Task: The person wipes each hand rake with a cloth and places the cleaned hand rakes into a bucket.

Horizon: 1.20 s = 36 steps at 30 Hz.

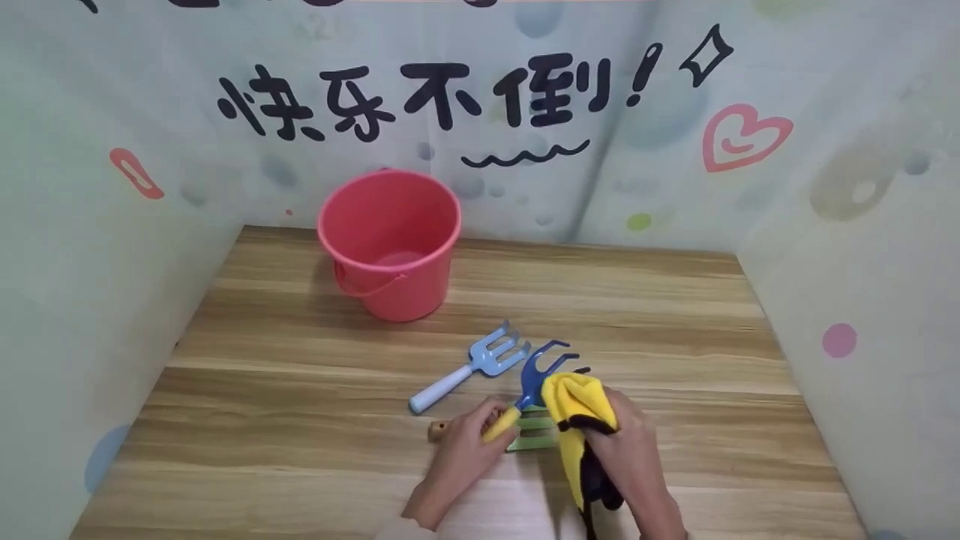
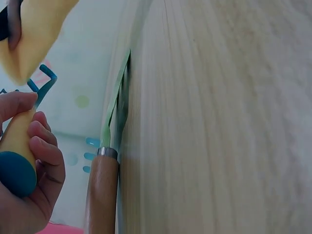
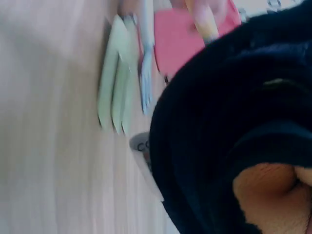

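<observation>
My left hand (image 1: pixel 466 444) grips the yellow handle of a blue hand cultivator (image 1: pixel 531 381), its curved prongs pointing away from me. In my right hand (image 1: pixel 636 450) is a yellow and black work glove (image 1: pixel 576 397); its yellow part overlaps the cultivator beside the prongs, and its black part hangs below. The right wrist view is largely filled by the glove's dark fabric (image 3: pixel 204 112). Beneath the hands lies a green garden fork (image 1: pixel 534 444) with a wooden handle (image 2: pixel 102 190), partly hidden by the left hand in the head view.
A light blue hand fork (image 1: pixel 444 387) lies on the wood-grain table (image 1: pixel 285 420), just beyond the left hand. Farther back stands a pink bucket (image 1: pixel 411 294), its handle hanging down in front. Printed cloth walls (image 1: pixel 645 172) rise behind and at both sides.
</observation>
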{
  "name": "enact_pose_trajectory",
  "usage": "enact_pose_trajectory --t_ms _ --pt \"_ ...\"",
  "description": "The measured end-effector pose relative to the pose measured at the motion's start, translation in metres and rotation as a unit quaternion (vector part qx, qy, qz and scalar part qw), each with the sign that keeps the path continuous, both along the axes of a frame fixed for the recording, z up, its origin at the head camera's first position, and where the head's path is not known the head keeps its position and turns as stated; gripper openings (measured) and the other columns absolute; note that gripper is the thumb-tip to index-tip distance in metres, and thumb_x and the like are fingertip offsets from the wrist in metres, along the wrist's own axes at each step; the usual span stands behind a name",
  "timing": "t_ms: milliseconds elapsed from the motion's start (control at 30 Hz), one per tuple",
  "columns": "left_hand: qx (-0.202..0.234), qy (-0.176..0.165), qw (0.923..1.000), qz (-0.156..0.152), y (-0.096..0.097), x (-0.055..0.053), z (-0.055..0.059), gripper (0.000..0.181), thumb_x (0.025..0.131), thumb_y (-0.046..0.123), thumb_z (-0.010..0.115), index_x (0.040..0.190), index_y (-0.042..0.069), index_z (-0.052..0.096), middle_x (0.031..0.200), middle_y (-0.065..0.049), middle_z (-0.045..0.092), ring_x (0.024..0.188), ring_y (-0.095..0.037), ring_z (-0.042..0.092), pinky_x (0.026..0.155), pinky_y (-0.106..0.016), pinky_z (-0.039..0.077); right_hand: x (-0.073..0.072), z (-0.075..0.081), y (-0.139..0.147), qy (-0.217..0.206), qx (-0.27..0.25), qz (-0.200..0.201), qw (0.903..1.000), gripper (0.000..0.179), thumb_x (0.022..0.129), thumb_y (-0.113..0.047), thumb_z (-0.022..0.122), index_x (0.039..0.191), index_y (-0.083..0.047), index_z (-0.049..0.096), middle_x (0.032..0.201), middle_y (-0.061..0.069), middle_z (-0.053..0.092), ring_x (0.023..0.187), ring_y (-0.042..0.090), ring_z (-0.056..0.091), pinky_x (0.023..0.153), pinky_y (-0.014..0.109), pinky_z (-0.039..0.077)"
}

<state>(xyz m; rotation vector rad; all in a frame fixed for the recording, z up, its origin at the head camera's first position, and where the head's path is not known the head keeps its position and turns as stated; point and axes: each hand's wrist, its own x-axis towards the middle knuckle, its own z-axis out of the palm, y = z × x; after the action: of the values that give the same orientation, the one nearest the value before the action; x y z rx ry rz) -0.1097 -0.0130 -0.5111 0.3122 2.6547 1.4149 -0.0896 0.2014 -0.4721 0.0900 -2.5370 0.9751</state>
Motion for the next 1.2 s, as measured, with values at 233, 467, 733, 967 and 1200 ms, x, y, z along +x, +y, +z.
enact_pose_trajectory --t_ms 233,467,733,967,1200 --pt "0.044 0.01 0.999 -0.004 0.005 0.0 -0.005 0.022 0.085 0.031 0.066 0.105 0.024 0.06 0.079 0.007 0.059 0.067 -0.005 0.05 0.061 -0.021 0.042 -0.002 -0.005 -0.02 0.027 0.075 0.06 0.9951 0.039 0.069 -0.002 0.077 0.105 -0.005 0.065 0.086 0.005 0.064 0.073 0.015 0.062 0.064 0.034 0.055" --pt "0.164 -0.036 0.9858 0.005 0.004 0.003 -0.022 0.028 0.083 0.028 0.07 0.105 0.013 0.061 0.085 -0.002 0.061 0.072 -0.005 0.053 0.063 -0.017 0.048 0.0 -0.009 -0.014 -0.017 0.083 0.063 0.9944 0.043 0.067 0.004 0.072 0.108 -0.007 0.062 0.098 0.007 0.067 0.086 0.023 0.065 0.073 0.042 0.054" --pt "0.261 -0.137 0.9555 0.004 -0.001 0.009 -0.015 0.028 0.084 0.015 0.068 0.108 0.004 0.058 0.08 0.0 0.06 0.063 -0.011 0.056 0.053 -0.019 0.048 0.001 -0.016 -0.005 -0.04 0.092 0.05 0.9937 0.046 0.067 0.0 0.076 0.11 -0.007 0.062 0.095 0.009 0.067 0.085 0.027 0.065 0.074 0.045 0.053" --pt "0.322 -0.182 0.9288 -0.021 -0.011 0.003 -0.03 0.031 0.083 0.011 0.069 0.109 0.001 0.056 0.079 0.0 0.062 0.059 -0.011 0.054 0.047 -0.017 0.045 -0.002 -0.02 -0.002 -0.031 0.07 0.014 0.997 0.044 0.066 0.005 0.073 0.108 -0.003 0.063 0.095 0.013 0.067 0.086 0.03 0.065 0.074 0.047 0.053" --pt "0.31 -0.222 0.9233 -0.045 -0.019 -0.005 -0.042 0.037 0.083 0.02 0.07 0.113 0.005 0.055 0.079 0.0 0.06 0.057 -0.009 0.052 0.043 -0.016 0.042 -0.002 -0.016 0.0 -0.027 0.059 -0.023 0.9976 0.042 0.067 0.003 0.075 0.108 -0.002 0.062 0.097 0.016 0.067 0.089 0.033 0.065 0.077 0.05 0.053"
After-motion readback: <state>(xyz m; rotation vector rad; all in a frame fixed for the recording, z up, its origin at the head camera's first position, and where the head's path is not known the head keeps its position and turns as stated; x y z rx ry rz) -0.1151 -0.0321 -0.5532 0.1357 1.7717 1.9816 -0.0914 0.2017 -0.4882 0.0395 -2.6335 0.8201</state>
